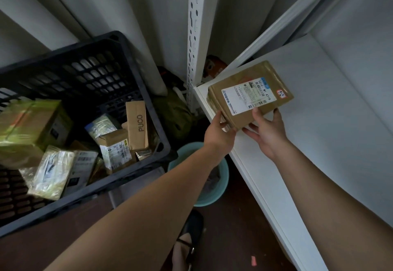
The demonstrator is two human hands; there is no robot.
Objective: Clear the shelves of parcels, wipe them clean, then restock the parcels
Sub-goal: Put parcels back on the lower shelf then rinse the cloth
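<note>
A flat brown cardboard parcel with a white shipping label lies at the front left corner of the white shelf. My left hand grips its near left corner from below and the side. My right hand holds its near edge, thumb on top by the barcode, fingers underneath. To the left stands a black plastic crate holding several parcels, among them a brown box marked PUCO and a taped green-brown box.
A white perforated shelf upright rises just left of the parcel. A teal bucket stands on the dark floor below my left arm. A green bag lies behind the crate. My shoe shows at the bottom.
</note>
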